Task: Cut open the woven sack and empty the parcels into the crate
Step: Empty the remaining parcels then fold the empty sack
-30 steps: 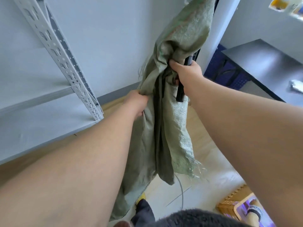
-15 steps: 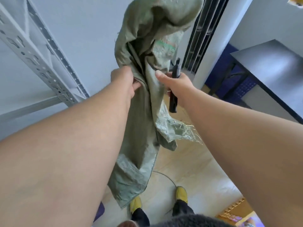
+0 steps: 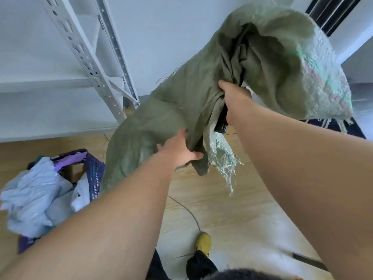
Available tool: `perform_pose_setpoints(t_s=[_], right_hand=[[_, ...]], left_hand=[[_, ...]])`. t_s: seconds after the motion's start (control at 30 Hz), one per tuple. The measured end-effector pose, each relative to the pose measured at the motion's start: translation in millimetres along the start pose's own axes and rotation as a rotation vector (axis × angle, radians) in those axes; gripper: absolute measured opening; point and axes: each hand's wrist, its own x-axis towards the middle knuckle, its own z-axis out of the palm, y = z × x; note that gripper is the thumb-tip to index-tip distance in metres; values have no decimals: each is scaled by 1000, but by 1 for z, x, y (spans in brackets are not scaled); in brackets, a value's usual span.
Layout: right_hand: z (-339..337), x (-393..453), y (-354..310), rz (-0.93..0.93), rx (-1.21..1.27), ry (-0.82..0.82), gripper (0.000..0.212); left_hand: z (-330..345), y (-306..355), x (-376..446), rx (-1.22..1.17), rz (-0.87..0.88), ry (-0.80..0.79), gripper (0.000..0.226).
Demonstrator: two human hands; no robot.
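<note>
sack: limp olive-green woven plastic sack [image 3: 181, 98], held up in the air in front of the person, bunched and folded over itself. Looks slack and flat; contents not visible. Its upper part billows at top right, paler teal weave showing on that side.
sack edge: frayed pale threads [image 3: 224, 158] hang from a cut or torn edge below the hands; more fringe at the far right edge.
sack position: above the wood-look floor [image 3: 212, 199], its lower left end hanging down just beside the crate, not clearly touching it.
right hand: right hand [image 3: 235, 96] closed tight around a gathered fold of the sack near its middle, fist also wrapped around a black handled tool [image 3: 221, 122] whose lower end sticks out under the wrist. Blade not visible.
left hand: left hand [image 3: 178, 150] lower down, fingers curled onto a fold of the sack, thumb on the near side pinching the fabric.
crate: purple mesh plastic crate [image 3: 93, 174] on the floor at lower left.
parcels: pale grey poly-mailer parcels [image 3: 38, 199] heaped in the crate and spilling above its rim; a brown carton partly visible among them.
surroundings: white slotted-metal shelving rack [image 3: 88, 63] against the wall behind the sack. One yellow shoe [image 3: 203, 242] on the floor, thin cable curving toward it.
</note>
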Motion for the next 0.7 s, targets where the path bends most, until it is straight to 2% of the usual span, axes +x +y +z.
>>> perform_pose_setpoints(t_s=[0.07, 0.13, 0.17, 0.23, 0.3, 0.37, 0.47, 0.6, 0.63, 0.7], right_hand=[[-4, 5, 1, 17, -21, -24, 40], [-6, 7, 12, 43, -63, -14, 18], [-5, 5, 19, 72, -84, 2, 16], [3, 1, 34, 120, -162, -9, 28], [16, -4, 47, 159, -326, -125, 64], [27, -15, 58, 160, -538, -232, 80], [39, -34, 74, 103, -945, -407, 75], [60, -70, 111, 169, -1281, -748, 66], [66, -78, 122, 168, -1298, -768, 68], [79, -85, 143, 142, -1185, -633, 71]], left_hand=[[27, -6, -1, -18, -27, 44, 43], [39, -10, -3, -160, -86, -37, 28], [43, -13, -5, -280, -127, -97, 26], [54, -19, -14, -503, -224, -144, 22], [61, -28, -21, -641, -326, -44, 25], [58, -41, -26, -743, -424, 111, 27], [42, -71, -32, -820, -521, 243, 28], [21, -102, -52, -952, -464, 348, 11], [15, -107, -56, -1011, -437, 357, 13], [3, -112, -64, -1071, -374, 309, 32]])
